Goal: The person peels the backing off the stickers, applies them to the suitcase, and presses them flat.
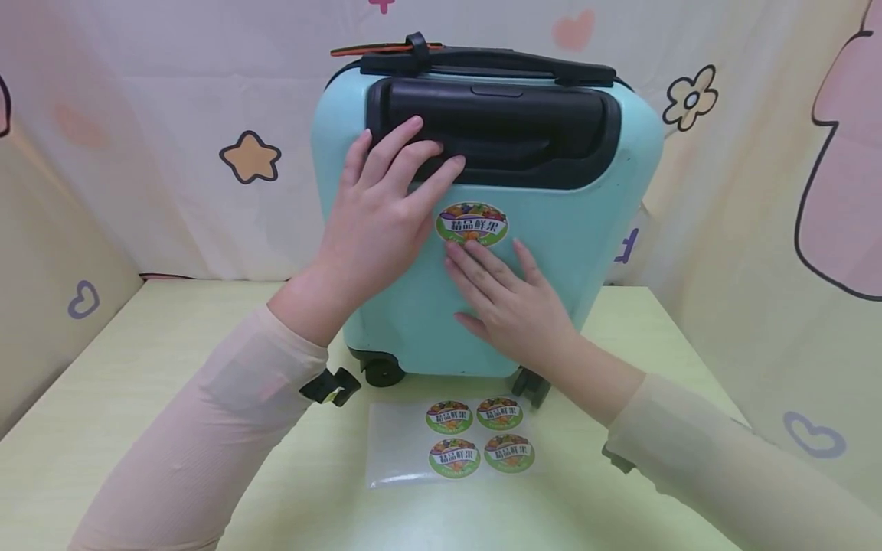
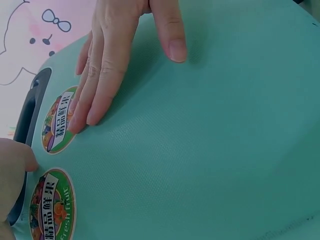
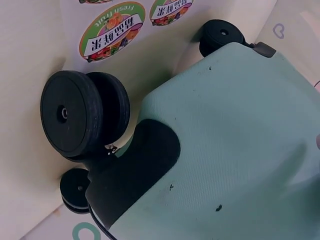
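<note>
Beige sleeves (image 1: pixel 227 421) nearest, reaching in from both lower corners, with a black strap (image 1: pixel 331 387) at the left wrist. Just beyond, flat on the pale worktop (image 1: pixel 289 490), a clear sheet (image 1: pixel 400 444) bearing four oval fruit labels (image 1: pixel 455 458) in two rows, mostly toward its right side. Next, the right hand (image 1: pixel 520 310), slanting up from the lower right: fingers straight and released, tips touching the lower edge of an oval sticker (image 1: pixel 472 223). Higher and further left, the left hand (image 1: pixel 386 207): fingers spread and released, laid over part of a black panel (image 1: pixel 510 130). Beneath that hand, visible from the left wrist, a second sticker (image 2: pixel 52 205), matching the first and just beside it, with one fingertip near the gap between them. Behind both hands, upright near the middle of the worktop, a turquoise suitcase (image 1: pixel 427 329), front facing the person, both stickers on its shell just below the panel. Black wheels (image 3: pixel 67 115) under its corners and small dark scuffs (image 3: pixel 219 208) on the shell, close up from the right wrist. Along the top, a black handle (image 1: pixel 510 61). Farthest back, a pale backdrop (image 1: pixel 172 176) printed with a star (image 1: pixel 250 158), a flower (image 1: pixel 690 98) and hearts (image 1: pixel 573 30).
</note>
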A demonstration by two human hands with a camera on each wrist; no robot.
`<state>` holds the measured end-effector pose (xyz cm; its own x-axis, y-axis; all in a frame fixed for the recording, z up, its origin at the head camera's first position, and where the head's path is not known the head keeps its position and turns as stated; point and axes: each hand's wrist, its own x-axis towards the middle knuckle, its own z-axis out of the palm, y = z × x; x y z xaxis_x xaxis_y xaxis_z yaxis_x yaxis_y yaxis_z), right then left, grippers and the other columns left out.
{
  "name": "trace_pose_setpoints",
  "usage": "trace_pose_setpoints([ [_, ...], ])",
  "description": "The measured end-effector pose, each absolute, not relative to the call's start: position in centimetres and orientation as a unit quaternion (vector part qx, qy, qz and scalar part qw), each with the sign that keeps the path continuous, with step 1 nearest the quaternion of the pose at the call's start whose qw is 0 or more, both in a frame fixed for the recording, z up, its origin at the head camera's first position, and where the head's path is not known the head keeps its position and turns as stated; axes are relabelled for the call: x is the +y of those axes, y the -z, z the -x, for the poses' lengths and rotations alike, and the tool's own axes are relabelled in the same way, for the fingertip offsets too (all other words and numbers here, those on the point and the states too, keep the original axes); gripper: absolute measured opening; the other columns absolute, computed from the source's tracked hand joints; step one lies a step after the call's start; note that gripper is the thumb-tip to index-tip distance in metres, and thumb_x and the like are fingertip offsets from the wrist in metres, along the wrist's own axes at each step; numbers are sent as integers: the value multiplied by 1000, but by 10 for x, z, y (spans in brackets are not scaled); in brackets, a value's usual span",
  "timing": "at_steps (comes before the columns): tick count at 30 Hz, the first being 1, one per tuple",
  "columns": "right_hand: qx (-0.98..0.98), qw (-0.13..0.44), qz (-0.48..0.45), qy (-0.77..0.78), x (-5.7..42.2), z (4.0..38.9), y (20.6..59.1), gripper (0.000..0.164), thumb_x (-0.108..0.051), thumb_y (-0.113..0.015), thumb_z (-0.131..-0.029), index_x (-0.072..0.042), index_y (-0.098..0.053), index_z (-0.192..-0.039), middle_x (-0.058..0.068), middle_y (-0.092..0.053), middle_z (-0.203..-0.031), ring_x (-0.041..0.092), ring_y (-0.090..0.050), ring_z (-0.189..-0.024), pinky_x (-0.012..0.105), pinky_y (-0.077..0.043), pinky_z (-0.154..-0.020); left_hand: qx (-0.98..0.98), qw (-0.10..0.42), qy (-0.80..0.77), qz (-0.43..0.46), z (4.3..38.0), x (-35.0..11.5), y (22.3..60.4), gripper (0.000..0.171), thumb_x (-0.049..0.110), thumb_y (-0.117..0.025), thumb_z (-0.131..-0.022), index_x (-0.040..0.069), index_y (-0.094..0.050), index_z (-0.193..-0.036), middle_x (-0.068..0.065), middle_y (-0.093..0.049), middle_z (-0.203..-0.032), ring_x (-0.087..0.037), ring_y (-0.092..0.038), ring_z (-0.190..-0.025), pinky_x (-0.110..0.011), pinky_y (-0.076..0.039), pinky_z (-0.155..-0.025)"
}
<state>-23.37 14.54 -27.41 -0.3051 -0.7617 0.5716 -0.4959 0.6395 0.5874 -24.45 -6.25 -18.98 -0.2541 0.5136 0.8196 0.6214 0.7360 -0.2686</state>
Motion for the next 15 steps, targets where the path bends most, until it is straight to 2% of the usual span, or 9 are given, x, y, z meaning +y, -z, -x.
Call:
trace_pose_setpoints([
  [3,-794,434,-394,161,147,234,272,70,-42,-59,-88,-6,-36,-143,7,-33,-148,23,-25,-137,55,-16,-107,-789,495,58,359,245,-63,190,36,14,-57,-90,12,-59,-126,-15,-51,-126,-29,-27,-134,-47,-10,-110],
  [9,-793,437,-385,178,153,235,273,60,-45,-37,-98,-8,-34,-145,5,-29,-150,21,-24,-138,54,-16,-108,-786,499,55,360,245,-63,190,36,13,-55,-90,12,-60,-125,-14,-52,-125,-29,-28,-134,-47,-12,-110],
  [15,-782,456,-395,156,162,237,273,57,-43,-32,-100,-7,-37,-143,5,-28,-151,21,-27,-136,54,-19,-107,-787,499,51,361,245,-63,190,36,13,-56,-90,12,-59,-126,-14,-52,-125,-29,-28,-134,-47,-12,-110],
])
